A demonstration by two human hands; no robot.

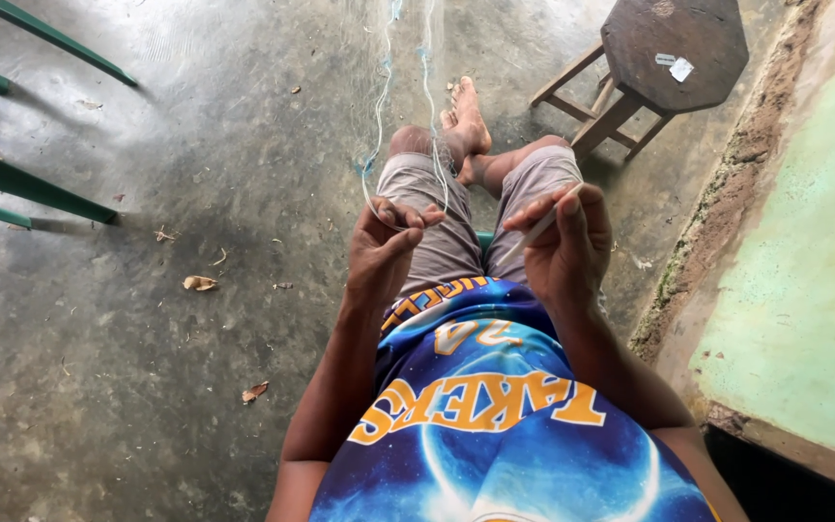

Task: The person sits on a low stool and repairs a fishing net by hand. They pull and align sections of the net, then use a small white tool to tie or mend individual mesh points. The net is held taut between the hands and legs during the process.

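Two small pale labels [674, 65] lie on the dark octagonal stool [674, 43] at upper right. Your left hand [384, 253] pinches the thin net strands [379, 106], which run up toward the top centre. Your right hand [564, 246] grips a slim white needle [536, 230], its long axis slanting from lower left to upper right.

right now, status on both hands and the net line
Left hand pinching thin net line. Right hand holds pale netting needle. Wooden stool ahead, clear of line.
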